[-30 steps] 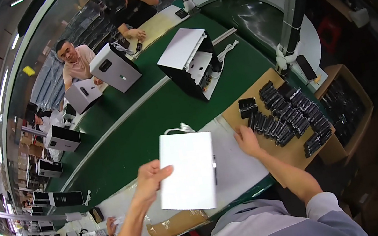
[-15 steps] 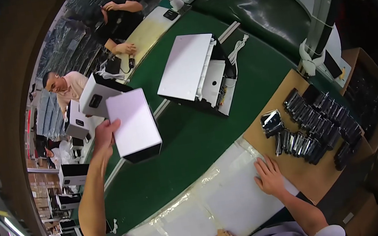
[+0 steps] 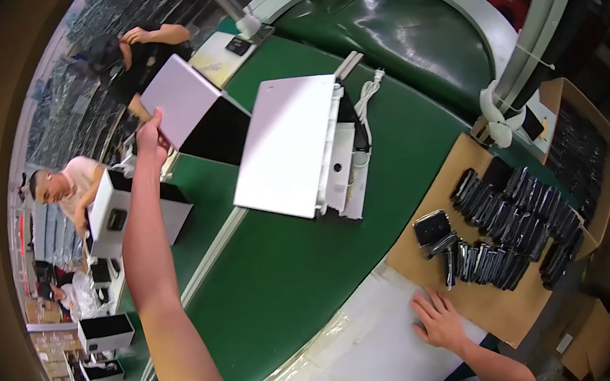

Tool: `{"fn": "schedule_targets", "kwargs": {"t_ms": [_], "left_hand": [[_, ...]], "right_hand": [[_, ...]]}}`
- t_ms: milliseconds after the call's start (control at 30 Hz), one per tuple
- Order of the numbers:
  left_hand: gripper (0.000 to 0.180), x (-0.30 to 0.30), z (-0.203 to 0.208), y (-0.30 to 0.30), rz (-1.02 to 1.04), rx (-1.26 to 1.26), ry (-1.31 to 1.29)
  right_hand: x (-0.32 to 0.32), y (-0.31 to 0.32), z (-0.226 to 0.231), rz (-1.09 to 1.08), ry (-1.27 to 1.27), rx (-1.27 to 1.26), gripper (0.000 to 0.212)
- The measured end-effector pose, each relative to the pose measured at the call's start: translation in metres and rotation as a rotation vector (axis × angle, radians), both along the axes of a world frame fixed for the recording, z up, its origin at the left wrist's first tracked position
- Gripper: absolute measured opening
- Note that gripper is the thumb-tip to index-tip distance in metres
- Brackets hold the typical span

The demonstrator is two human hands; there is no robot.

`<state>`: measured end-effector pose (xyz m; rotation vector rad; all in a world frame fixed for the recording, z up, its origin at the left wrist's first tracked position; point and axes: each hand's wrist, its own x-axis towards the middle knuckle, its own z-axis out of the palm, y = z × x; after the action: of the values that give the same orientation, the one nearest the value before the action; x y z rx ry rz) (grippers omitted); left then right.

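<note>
- Left hand (image 3: 151,142) grasps the box (image 3: 185,102) by its edge (best kept clear of the open case (image 3: 287,150)).
- Right hand (image 3: 441,323) lies on the mat (image 3: 359,340), fingers spread, empty.

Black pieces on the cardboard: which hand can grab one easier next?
Probably the right hand: it lies near the black pieces, seemingly empty, while the left hand is far off, holding a box.

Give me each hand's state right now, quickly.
Left hand: closed, holding a white-and-black box-shaped unit by its edge.
Right hand: open, palm down on the flat white sheet.
</note>
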<state>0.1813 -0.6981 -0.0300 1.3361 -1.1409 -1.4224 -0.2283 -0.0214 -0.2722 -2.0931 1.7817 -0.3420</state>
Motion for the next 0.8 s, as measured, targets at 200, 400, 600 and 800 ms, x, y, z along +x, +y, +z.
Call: {"fn": "schedule_targets", "kwargs": {"t_ms": [200, 400, 600, 800], "left_hand": [[0.038, 0.014, -0.036, -0.042, 0.055, -0.19, -0.21], [0.036, 0.032, 0.018, -0.039, 0.017, -0.113, -0.536], [0.079, -0.248, 0.04, 0.183, -0.291, -0.594, -0.902], [0.078, -0.354, 0.036, 0.261, -0.333, -0.6, -1.813]], "right_hand": [[-0.007, -0.001, -0.004, -0.015, 0.005, -0.006, 0.057], [-0.009, -0.003, -0.004, 0.008, -0.042, -0.066, 0.058], [-0.025, 0.007, -0.001, -0.033, -0.048, -0.037, 0.058], [-0.021, 0.006, 0.001, -0.012, -0.126, -0.153, 0.055]]}}
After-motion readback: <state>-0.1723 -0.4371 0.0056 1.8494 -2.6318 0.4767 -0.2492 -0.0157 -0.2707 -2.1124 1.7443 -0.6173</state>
